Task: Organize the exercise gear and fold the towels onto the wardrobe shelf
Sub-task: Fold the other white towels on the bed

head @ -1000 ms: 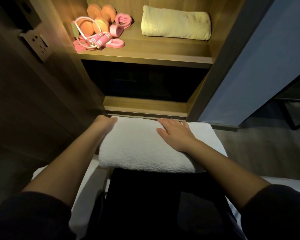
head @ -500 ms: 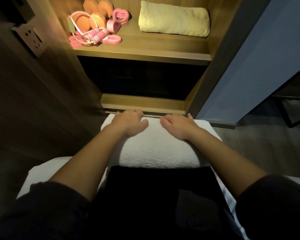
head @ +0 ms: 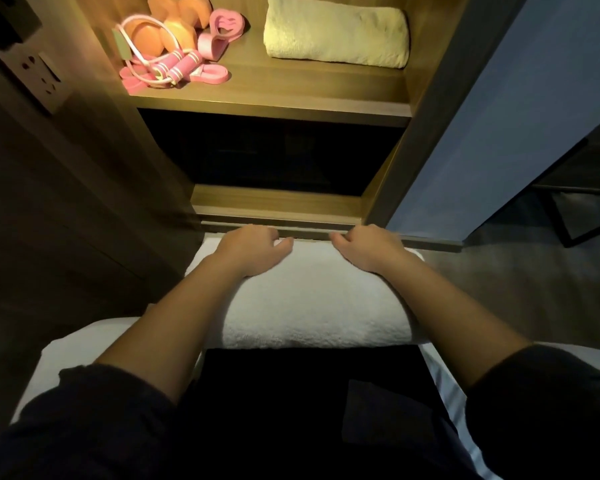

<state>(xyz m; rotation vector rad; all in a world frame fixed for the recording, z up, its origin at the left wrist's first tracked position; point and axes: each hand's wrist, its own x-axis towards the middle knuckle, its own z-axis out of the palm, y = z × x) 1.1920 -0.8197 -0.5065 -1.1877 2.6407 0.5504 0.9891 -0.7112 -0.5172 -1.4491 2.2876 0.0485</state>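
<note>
Wardrobe [head: 430,81] load is the same as a second ago: cream towel [head: 336,32] and gear on the lit shelf [head: 274,107], nothing added. White towel [head: 312,306] hasn't moved either. It lies across the lap at the bed [head: 66,355] edge, just short of the wardrobe base, folded into a thick pad.

The change is in the hands. A second ago the left was at the towel's left end and the right lay flat mid-towel, smoothing. Now left hand [head: 253,247] and right hand [head: 368,247] are both at the far edge, near centre, fingers curled over it, thumbs on top. Fingertips are hidden behind the edge, but it reads as a grip on the white towel, both sides.

My read: smoothing is over and this is the take-up, either for a last fold or the lift to the shelf. Can't tell which. One towel shelved, this one pending, gear done.

Materials:
- Wardrobe: wood-grain boards, flat, square edges.
- Bed: smooth white sheet.
- White towel: thick looped terry, rounded near fold. Will sag if lifted by one edge.
- Cream towel: same terry, oblong bundle, soft corners.
- Dumbbells [head: 174,26]: orange, faceted heads, matte.
- Figure-eight band [head: 222,29]: pink, looks rubbery.
- Jump rope [head: 177,65]: pink padded handles with pale bands, thin looped cord.
</note>
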